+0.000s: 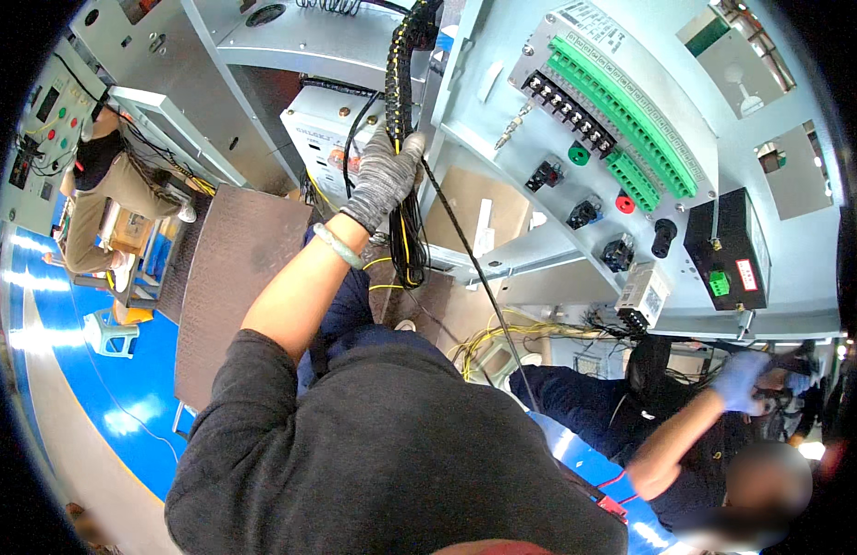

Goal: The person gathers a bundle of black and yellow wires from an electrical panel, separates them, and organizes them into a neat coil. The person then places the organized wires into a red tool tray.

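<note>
My left hand [385, 180], in a grey knitted glove, is closed round a thick bundle of black wires [403, 88] that hangs from the top of an open metal cabinet. Above the hand, yellow marks run along the bundle. Below it, the loose wire ends [407, 245] hang down in loops, with a yellow strand among them. From near the hand a thin black braided cord [472, 242] stretches down to the right, passing behind my body. My right hand is out of view.
At right, the cabinet door [502, 139] carries a green terminal block [622, 111] and a black box [729, 250]. A brown board [239, 287] lies left. Yellow wires [488, 342] trail below. One co-worker's blue-gloved hand [738, 381] is lower right; another person [114, 194] sits far left.
</note>
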A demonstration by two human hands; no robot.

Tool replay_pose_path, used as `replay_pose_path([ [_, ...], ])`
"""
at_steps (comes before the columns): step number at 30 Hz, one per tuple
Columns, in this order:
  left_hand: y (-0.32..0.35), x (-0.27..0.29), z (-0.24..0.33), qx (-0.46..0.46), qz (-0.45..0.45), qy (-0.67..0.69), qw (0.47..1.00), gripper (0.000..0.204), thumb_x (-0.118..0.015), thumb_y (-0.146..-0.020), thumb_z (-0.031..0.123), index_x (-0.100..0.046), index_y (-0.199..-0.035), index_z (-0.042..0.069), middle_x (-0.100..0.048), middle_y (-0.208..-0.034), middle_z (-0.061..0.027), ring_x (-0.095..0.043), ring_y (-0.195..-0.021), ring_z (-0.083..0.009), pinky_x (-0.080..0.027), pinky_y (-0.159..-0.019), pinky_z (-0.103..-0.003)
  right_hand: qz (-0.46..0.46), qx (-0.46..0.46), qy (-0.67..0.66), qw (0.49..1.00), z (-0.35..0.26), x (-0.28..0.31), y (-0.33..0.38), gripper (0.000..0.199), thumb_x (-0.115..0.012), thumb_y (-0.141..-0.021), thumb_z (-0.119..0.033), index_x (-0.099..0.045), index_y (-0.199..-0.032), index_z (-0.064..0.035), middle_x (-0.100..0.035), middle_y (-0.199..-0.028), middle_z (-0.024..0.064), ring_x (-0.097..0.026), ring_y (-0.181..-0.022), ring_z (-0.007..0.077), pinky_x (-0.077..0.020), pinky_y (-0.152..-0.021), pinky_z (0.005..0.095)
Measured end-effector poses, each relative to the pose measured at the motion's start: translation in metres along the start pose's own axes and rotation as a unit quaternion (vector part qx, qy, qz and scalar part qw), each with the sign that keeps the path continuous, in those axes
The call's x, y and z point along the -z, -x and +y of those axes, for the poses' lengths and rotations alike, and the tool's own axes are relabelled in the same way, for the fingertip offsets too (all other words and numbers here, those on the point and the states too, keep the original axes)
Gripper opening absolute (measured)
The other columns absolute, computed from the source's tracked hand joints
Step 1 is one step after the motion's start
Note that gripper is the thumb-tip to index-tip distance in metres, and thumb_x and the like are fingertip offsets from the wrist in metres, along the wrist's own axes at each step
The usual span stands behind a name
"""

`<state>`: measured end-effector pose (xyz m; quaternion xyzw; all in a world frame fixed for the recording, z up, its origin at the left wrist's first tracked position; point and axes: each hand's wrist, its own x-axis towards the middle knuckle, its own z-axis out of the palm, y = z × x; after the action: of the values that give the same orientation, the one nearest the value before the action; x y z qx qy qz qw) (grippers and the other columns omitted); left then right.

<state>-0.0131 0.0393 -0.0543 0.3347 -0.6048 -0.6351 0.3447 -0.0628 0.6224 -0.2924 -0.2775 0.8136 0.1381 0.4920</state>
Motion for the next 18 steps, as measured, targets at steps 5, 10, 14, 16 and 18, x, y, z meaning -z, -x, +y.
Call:
replay_pose_path([
  [5,0.010,0.002,0.021,0.064,0.027,0.003,0.998,0.015,-0.062,-0.080,0.013,-0.051,-0.086,0.005,-0.054,-0.059,-0.0038,-0.055,-0.046,-0.0135,-0.044,-0.041,-0.027,0.407,0.414,-0.041,0.813,-0.207,0.153,-0.043,0.039,-0.058,-0.085,-0.023,-0.049,-0.119,-0.0053,-0.060,-0.099,0.0214,-0.060,-0.092,0.0351,-0.0486,-0.073,0.0397],
  [10,0.023,0.021,0.027,0.017,-0.150,0.142,0.978,0.024,-0.059,-0.080,0.006,-0.055,-0.103,0.001,-0.062,-0.087,-0.0064,-0.062,-0.080,-0.0148,-0.051,-0.071,-0.028,0.403,0.445,-0.332,0.728,-0.383,0.323,0.067,0.040,-0.064,-0.076,-0.025,-0.052,-0.105,-0.0002,-0.060,-0.096,0.0136,-0.058,-0.087,0.0213,-0.0469,-0.076,0.0334],
  [14,-0.002,0.059,0.011,-0.094,-0.335,0.047,0.936,0.047,-0.060,-0.081,0.004,-0.044,-0.125,-0.002,-0.058,-0.115,-0.0120,-0.055,-0.109,-0.0203,-0.045,-0.094,-0.034,0.178,0.536,-0.373,0.736,-0.394,0.348,0.043,0.041,-0.066,-0.076,-0.034,-0.055,-0.099,-0.0022,-0.061,-0.083,0.0091,-0.060,-0.074,0.0177,-0.0501,-0.068,0.0309],
  [16,-0.007,0.061,0.000,-0.191,-0.212,-0.163,0.945,0.041,-0.058,-0.084,0.005,-0.047,-0.124,0.001,-0.059,-0.107,-0.0084,-0.055,-0.099,-0.0134,-0.046,-0.088,-0.030,0.056,0.590,-0.432,0.680,-0.392,0.354,0.056,0.039,-0.067,-0.077,-0.036,-0.057,-0.096,-0.0036,-0.061,-0.077,0.0067,-0.061,-0.069,0.0168,-0.0510,-0.066,0.0305],
  [18,-0.011,0.058,-0.010,-0.245,-0.144,-0.266,0.921,0.031,-0.059,-0.087,0.009,-0.053,-0.117,0.003,-0.061,-0.098,-0.0052,-0.056,-0.091,-0.0115,-0.047,-0.083,-0.029,-0.057,0.549,-0.479,0.683,-0.390,0.365,0.076,0.039,-0.067,-0.078,-0.038,-0.056,-0.094,-0.0045,-0.059,-0.071,0.0043,-0.060,-0.064,0.0165,-0.0516,-0.063,0.0303],
])
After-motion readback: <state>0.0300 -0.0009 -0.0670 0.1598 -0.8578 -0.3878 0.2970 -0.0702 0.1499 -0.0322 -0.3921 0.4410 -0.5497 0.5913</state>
